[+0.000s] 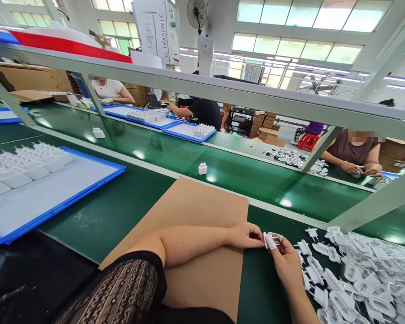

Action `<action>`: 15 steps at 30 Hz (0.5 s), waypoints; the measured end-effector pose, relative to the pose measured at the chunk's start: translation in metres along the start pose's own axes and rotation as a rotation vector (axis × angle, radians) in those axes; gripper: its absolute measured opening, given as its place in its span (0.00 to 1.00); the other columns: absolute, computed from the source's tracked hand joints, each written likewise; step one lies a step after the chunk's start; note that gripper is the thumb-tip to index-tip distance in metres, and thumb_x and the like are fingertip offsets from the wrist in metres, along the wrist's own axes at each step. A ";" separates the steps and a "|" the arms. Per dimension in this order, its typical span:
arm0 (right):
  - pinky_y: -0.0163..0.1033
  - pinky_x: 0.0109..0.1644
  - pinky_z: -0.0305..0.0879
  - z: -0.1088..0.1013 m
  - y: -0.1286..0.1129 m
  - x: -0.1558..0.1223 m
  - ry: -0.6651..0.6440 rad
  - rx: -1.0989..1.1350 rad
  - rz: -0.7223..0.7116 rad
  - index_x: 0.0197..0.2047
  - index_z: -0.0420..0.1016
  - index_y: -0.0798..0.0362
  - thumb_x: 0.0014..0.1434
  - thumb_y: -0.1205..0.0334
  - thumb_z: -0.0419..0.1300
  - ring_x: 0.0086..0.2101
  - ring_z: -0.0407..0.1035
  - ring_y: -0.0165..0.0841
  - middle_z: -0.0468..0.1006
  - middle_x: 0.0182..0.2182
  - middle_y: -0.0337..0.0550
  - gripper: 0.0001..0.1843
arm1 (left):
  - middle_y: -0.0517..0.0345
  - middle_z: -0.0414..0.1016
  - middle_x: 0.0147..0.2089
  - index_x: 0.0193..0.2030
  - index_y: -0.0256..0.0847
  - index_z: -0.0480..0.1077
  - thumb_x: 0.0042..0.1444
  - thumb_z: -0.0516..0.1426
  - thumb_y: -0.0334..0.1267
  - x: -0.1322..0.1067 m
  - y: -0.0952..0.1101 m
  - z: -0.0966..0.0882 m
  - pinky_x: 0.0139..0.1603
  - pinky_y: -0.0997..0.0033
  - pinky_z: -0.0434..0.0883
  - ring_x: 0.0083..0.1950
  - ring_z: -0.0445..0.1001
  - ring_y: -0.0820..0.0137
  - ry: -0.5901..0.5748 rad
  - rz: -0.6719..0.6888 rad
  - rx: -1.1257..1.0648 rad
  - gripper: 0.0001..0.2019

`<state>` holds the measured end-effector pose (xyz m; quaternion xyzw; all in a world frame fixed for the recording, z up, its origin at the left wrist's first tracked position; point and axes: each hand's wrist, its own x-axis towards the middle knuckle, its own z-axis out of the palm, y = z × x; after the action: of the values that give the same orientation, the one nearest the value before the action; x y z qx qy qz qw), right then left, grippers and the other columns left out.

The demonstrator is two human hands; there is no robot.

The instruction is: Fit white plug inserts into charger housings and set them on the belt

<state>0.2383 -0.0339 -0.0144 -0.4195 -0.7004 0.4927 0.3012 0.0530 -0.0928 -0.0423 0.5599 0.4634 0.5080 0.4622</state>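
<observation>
My left hand (249, 236) reaches across a brown cardboard sheet (205, 202), its thumb and fingertips closed at the edge of a small white plug piece (266, 240). From the other side, my right hand (286, 257) pinches the same piece, and pale coverings show on some of its fingers. Metal pins seem to stick out between the right fingers; the rest of the piece is hidden. Just right of my right hand lies a loose heap of white plug pieces (361, 265), many with oval outlines.
At left, a blue-rimmed tray (97, 180) holds rows of white plug chargers (23, 168). A single charger (202, 168) stands on the green conveyor belt (162, 155), another (98, 132) farther left. A metal frame post (367, 202) rises at right. Co-workers sit across the belt.
</observation>
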 end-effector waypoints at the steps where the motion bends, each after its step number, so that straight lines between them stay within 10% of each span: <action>1: 0.48 0.49 0.73 0.000 0.001 0.000 -0.010 0.008 0.000 0.46 0.80 0.52 0.49 0.41 0.68 0.39 0.78 0.46 0.85 0.41 0.50 0.28 | 0.56 0.79 0.34 0.33 0.35 0.78 0.51 0.70 0.48 0.000 0.000 0.000 0.41 0.72 0.70 0.34 0.73 0.73 0.000 0.004 0.012 0.16; 15: 0.49 0.51 0.74 0.000 0.003 -0.001 -0.021 -0.037 -0.012 0.46 0.80 0.52 0.50 0.42 0.66 0.43 0.80 0.47 0.86 0.42 0.51 0.26 | 0.59 0.78 0.33 0.31 0.35 0.79 0.51 0.65 0.30 0.000 -0.002 -0.001 0.39 0.75 0.68 0.34 0.73 0.74 0.013 0.028 0.107 0.00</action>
<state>0.2394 -0.0340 -0.0174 -0.4155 -0.7152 0.4821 0.2889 0.0522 -0.0926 -0.0444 0.5870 0.4848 0.4928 0.4214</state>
